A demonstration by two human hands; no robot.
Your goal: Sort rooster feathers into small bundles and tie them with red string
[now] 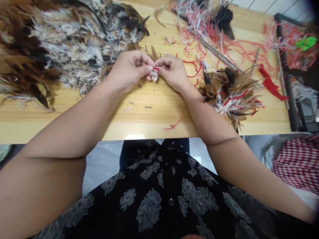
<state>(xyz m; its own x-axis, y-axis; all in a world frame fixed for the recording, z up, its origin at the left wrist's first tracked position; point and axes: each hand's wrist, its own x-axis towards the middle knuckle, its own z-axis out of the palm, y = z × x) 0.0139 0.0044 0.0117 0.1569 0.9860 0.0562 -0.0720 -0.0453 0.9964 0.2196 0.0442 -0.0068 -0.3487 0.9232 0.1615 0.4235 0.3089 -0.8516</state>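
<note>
Near the far middle of the table my left hand [132, 69] pinches a small bunch of feathers [155, 77], its pale fluffy base sticking out below the fingertips. Brown feather tips show beyond the fingers. A short red string [156, 68] lies across the bunch, and the closed fingertips of my right hand [173, 70] grip it. Both hands nearly touch. To the left spreads a big pile of feathers [79, 46], white at the base and brown or black at the tips. Beside my right forearm lies a heap of red-tied feather bunches [228, 93].
Loose red strings [194, 69] lie right of my hands. Behind are tangled pink and white ribbons [199, 23] and thin sticks [219, 54]. A red strip bundle [270, 83] lies near a black-framed rack [290, 86] at the right. A knotted red thread [174, 125] sits at the near edge.
</note>
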